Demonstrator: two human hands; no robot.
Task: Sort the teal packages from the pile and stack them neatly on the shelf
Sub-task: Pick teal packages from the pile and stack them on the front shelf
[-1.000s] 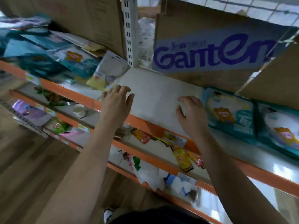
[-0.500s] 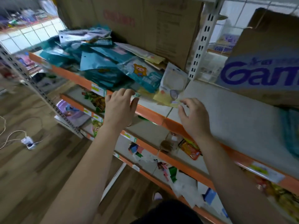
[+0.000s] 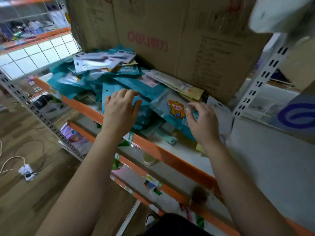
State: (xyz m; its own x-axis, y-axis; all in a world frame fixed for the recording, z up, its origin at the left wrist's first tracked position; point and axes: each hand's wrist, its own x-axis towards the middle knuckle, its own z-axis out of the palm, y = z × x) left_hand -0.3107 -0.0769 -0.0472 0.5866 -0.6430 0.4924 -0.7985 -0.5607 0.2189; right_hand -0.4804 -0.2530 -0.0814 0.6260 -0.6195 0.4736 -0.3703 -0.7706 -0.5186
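A loose pile of teal packages [image 3: 81, 82] lies on the shelf [image 3: 265, 164] in front of a big cardboard box. On the pile's near right side sits a teal package with a cartoon figure [image 3: 172, 109]. My left hand [image 3: 121, 109] rests palm down on a teal package [image 3: 109, 92] at the pile's front, fingers relaxed. My right hand [image 3: 202, 120] hovers over the right edge of the cartoon package, fingers loosely bent and touching it; it holds nothing that I can see.
A large brown cardboard box [image 3: 179, 40] stands behind the pile. White and yellow packs [image 3: 180, 84] are mixed in. A perforated upright [image 3: 262, 77] splits the shelf; bare shelf surface lies right of it. Lower shelves hold a paper cup [image 3: 149, 159] and small goods.
The view has swung left from the bare shelf section to the pile. Both hands moved left and forward, from the shelf's front edge onto the teal packages.
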